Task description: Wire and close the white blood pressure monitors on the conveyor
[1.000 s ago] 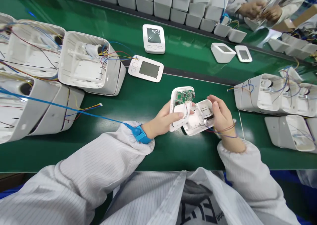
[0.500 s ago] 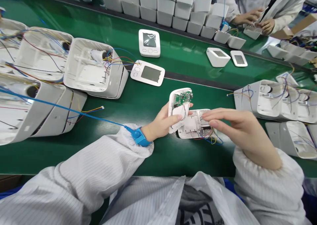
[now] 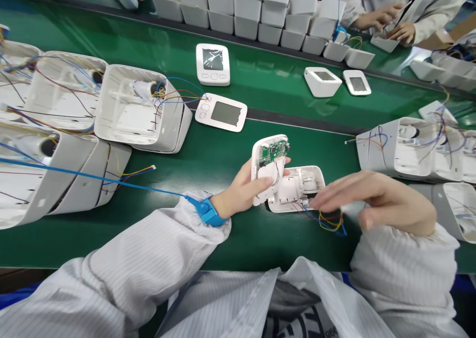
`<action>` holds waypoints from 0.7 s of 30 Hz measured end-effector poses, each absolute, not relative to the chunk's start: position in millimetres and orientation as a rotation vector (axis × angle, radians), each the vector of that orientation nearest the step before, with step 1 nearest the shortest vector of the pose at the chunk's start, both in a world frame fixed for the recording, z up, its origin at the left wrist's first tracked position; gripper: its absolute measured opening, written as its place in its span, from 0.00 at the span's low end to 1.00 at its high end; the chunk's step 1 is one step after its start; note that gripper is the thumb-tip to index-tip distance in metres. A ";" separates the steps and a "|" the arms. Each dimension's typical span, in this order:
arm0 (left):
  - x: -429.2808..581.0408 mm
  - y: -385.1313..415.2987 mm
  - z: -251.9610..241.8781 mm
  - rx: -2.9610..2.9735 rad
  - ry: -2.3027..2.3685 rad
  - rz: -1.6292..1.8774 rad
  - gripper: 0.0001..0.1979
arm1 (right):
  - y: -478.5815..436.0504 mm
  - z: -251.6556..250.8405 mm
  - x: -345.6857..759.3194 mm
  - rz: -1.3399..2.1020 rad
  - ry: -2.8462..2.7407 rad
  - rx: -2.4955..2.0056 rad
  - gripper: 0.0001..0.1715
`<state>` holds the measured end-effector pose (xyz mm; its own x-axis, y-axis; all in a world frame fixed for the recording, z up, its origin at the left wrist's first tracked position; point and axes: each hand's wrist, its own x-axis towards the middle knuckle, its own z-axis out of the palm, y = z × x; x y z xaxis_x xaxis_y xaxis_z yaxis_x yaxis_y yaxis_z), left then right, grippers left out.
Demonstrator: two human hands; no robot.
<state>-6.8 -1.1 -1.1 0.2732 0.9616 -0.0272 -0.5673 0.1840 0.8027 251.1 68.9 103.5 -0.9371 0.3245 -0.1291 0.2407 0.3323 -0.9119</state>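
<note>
Holding the white panel (image 3: 268, 173), the left hand (image 3: 243, 186) keeps its fingers clamped, by the open case (image 3: 289, 188) on the desk (image 3: 282, 248). The right hand (image 3: 386, 196) has moved back near the case's corner, thumb and fingers apart; the wires (image 3: 333, 223) now spread farther out.

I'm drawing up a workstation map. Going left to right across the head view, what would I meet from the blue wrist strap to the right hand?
Blue wrist strap, left hand, held panel with a green circuit board, open white half-shell, right hand.
</note>
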 end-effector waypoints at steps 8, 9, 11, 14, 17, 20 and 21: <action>-6.7 -1.7 -0.5 0.807 0.634 1.187 0.30 | 46.6 103.9 231.9 1.657 -2.219 -0.755 0.07; -7.0 -1.6 -0.7 0.817 0.634 1.192 0.30 | 42.6 103.0 225.9 1.667 -2.165 -0.775 0.06; -7.6 -1.3 -0.9 0.831 0.637 1.189 0.30 | 36.2 97.9 213.7 1.699 -2.027 -0.835 0.06; -8.3 -0.8 -1.0 0.853 0.641 1.172 0.30 | 31.4 84.3 198.3 1.825 -1.779 -0.876 0.07; -8.3 -0.2 -1.5 0.894 0.626 1.194 0.28 | 31.4 70.8 189.8 1.852 -1.706 -0.885 0.12; -7.4 -0.3 -2.7 0.908 0.614 1.226 0.27 | 34.1 61.3 188.0 1.472 -1.896 -1.068 0.14; -7.0 -0.6 -3.4 0.907 0.609 1.229 0.28 | 35.1 58.5 188.0 1.276 -1.945 -1.136 0.14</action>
<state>-7.0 -0.6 -3.4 0.2529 0.9647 0.0737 -0.5264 0.0733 0.8471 188.0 35.1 58.5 -0.4946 0.8691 -0.0058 0.3512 0.1938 -0.9160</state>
